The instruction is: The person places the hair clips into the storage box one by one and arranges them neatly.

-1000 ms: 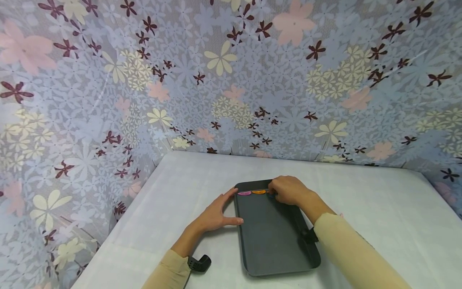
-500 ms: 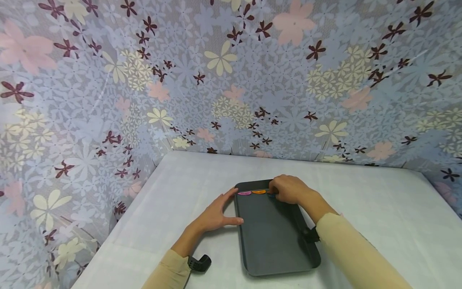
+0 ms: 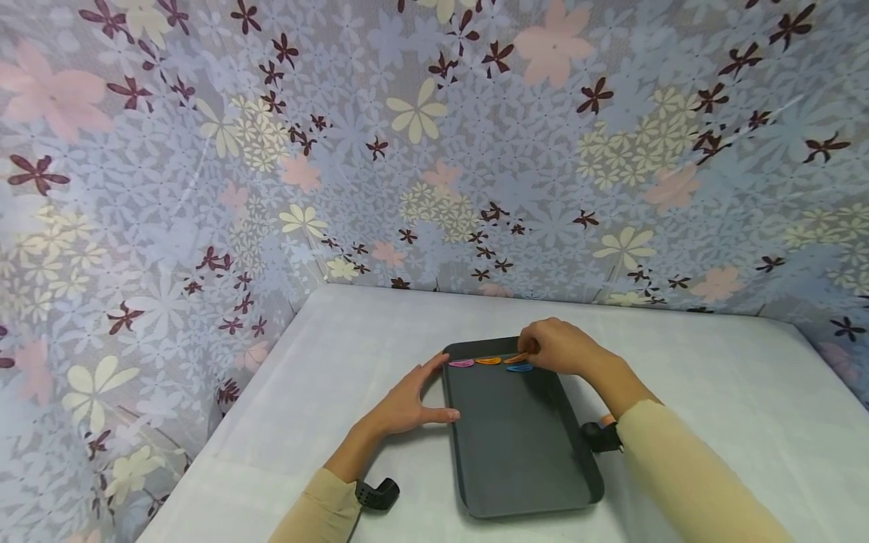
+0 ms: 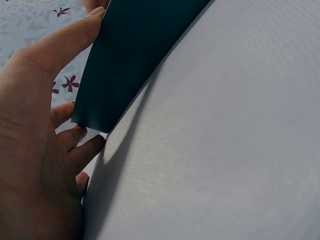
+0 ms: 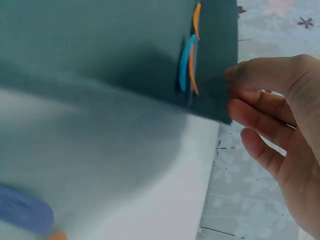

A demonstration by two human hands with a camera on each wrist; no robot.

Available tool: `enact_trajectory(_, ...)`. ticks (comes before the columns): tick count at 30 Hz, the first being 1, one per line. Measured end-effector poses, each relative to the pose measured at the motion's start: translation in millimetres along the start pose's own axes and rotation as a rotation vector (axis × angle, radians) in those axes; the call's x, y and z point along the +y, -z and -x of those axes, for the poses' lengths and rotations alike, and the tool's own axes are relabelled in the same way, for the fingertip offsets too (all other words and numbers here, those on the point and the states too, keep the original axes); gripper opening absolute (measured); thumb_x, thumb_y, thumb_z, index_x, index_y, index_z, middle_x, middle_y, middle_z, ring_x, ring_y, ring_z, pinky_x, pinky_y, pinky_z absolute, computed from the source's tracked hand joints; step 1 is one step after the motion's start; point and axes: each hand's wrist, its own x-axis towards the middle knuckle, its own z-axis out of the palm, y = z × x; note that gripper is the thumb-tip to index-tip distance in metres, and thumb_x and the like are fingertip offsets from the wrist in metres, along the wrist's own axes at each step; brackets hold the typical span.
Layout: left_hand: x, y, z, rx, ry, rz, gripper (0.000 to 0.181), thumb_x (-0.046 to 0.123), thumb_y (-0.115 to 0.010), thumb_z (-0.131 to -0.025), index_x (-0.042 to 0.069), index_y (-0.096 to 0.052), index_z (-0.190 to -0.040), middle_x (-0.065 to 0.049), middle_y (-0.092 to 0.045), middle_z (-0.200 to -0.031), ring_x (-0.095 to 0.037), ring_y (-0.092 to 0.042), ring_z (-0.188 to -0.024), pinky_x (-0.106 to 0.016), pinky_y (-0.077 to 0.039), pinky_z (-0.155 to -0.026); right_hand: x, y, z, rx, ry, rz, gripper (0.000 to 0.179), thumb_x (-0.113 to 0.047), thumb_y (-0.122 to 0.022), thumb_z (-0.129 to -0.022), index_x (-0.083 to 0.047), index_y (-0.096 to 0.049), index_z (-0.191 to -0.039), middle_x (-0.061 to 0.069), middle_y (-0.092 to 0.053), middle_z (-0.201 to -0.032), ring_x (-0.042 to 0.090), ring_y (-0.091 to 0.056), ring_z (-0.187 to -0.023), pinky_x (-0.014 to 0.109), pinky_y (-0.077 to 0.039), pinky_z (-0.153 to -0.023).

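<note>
A dark grey tray (image 3: 516, 445) lies on the white table. Along its far end sit thin curved hair clips: a pink one (image 3: 462, 363), an orange one (image 3: 488, 361), another orange one (image 3: 514, 359) and a blue one (image 3: 520, 368). In the right wrist view the blue clip (image 5: 184, 67) lies right beside the orange clip (image 5: 193, 75). My right hand (image 3: 560, 347) is over the tray's far right corner, fingers loosely bent and holding nothing. My left hand (image 3: 400, 403) rests at the left wall with fingers spread, thumb on the rim.
In the right wrist view a purple clip-like piece (image 5: 22, 209) and a bit of something orange (image 5: 57, 235) lie on the table, right of the tray. A floral cloth (image 3: 434, 151) hangs behind the table and along its left side.
My right hand has shifted right from the clips to the tray's corner, uncovering the blue clip and the second orange clip. The left hand stays at the tray's left wall.
</note>
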Motion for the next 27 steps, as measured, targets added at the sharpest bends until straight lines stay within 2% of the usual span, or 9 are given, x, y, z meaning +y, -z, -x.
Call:
enact_trajectory(6, 1.7, -0.1, 1.0, -0.010, 0.013, -0.015, 0.095, 0.065, -0.070, -0.070, 0.045, -0.018, -0.147, 0.010, -0.026, -0.155, -0.020, -0.026, -0.144, -0.055, -0.028, -0.112, 8, 8, 9.6, -0.002, 0.015, -0.133, 0.019, -0.014, -0.069, -0.084, -0.011, -0.071, -0.103, 0.000, -0.069, -0.093, 0.010, -0.061, -0.082, 0.032, -0.052, -0.072)
enact_trajectory(13, 1.5, 0.4, 0.3, -0.004, 0.006, -0.012, 0.095, 0.064, -0.071, -0.070, 0.044, -0.019, -0.147, 0.013, -0.024, -0.155, -0.020, -0.024, -0.144, -0.056, -0.028, -0.112, 16, 13, 21.6, 0.022, -0.001, -0.169, 0.021, -0.015, -0.068, -0.085, -0.010, -0.070, -0.106, 0.001, -0.069, -0.095, 0.011, -0.060, -0.082, 0.030, -0.050, -0.070)
enact_trajectory(22, 0.9, -0.4, 0.0, -0.008, 0.012, -0.018, 0.096, 0.066, -0.070, -0.069, 0.044, -0.018, -0.148, 0.013, -0.021, -0.156, -0.023, -0.022, -0.146, -0.056, -0.026, -0.113, 27, 5, 36.7, 0.034, -0.019, -0.230, 0.022, -0.015, -0.069, -0.085, -0.008, -0.069, -0.106, -0.001, -0.067, -0.091, 0.009, -0.059, -0.078, 0.026, -0.049, -0.065)
enact_trajectory(27, -0.4, -0.5, -0.2, -0.003, -0.001, -0.009, 0.096, 0.065, -0.070, -0.070, 0.045, -0.017, -0.147, 0.013, -0.024, -0.155, -0.022, -0.024, -0.145, -0.057, -0.028, -0.111, 31, 3, 43.2, 0.030, -0.029, -0.256, 0.020, -0.012, -0.064, -0.087, -0.007, -0.069, -0.105, -0.001, -0.067, -0.086, 0.011, -0.059, -0.075, 0.027, -0.048, -0.062)
